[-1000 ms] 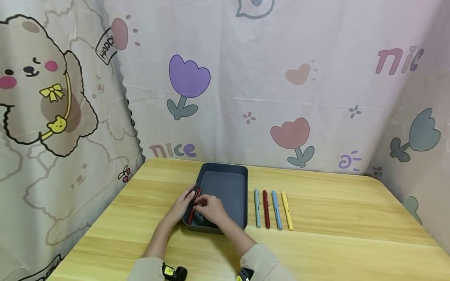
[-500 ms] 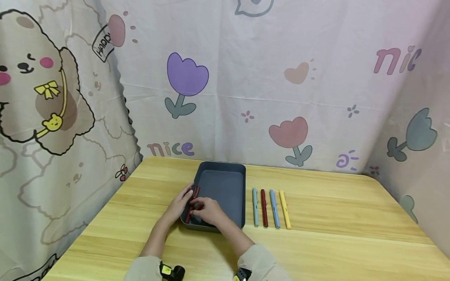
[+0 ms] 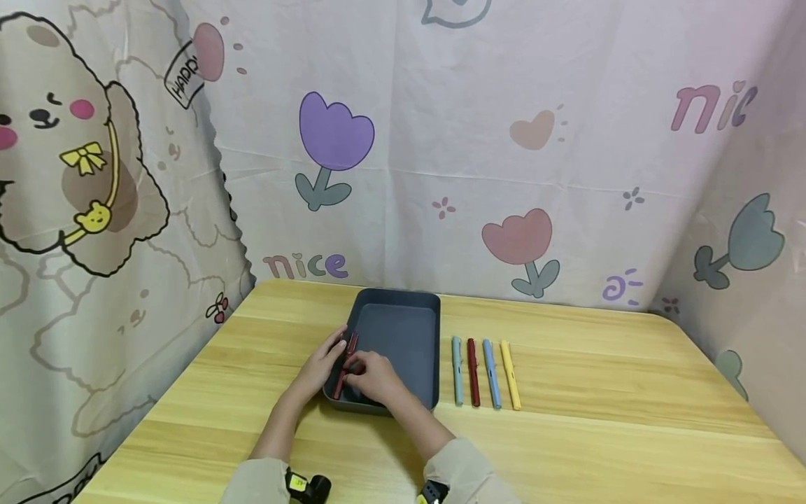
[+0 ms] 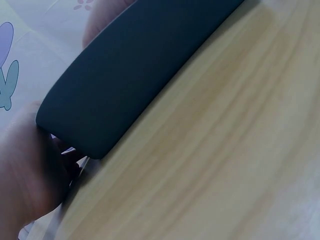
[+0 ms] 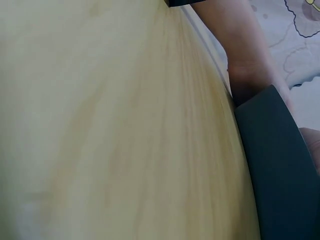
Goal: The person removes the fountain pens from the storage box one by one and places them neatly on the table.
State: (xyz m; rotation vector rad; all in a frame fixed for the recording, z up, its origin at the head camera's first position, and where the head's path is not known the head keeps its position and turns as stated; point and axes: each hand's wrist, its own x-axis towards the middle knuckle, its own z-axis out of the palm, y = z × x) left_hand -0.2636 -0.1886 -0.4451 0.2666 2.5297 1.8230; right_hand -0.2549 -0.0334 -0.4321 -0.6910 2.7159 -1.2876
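A dark grey rectangular tray [image 3: 403, 329] stands on the table in the head view. Along its inner left side lies a dark red pen [image 3: 339, 386], part of it hidden by fingers. My right hand [image 3: 376, 378] reaches over the tray's near end and pinches this pen between thumb and fingertips. My left hand [image 3: 317, 367] rests against the tray's left wall from outside, fingers extended along the rim. From the left wrist, the tray's outer wall [image 4: 115, 75] hides most of the right hand's fingers [image 4: 102, 22]. The right wrist view shows the left forearm [image 5: 240, 45] behind the tray.
Right of the tray, several pens lie side by side: a light green pen [image 3: 457, 371], a red pen [image 3: 474, 372], a blue pen [image 3: 492, 374] and a yellow pen [image 3: 511, 375]. A printed curtain [image 3: 428, 140] closes off the back of the wooden table [image 3: 598, 371].
The head view has shifted slightly. The right hand stays at the dark red pen by the tray's left wall, with only a small finger movement. The left hand holds its place.
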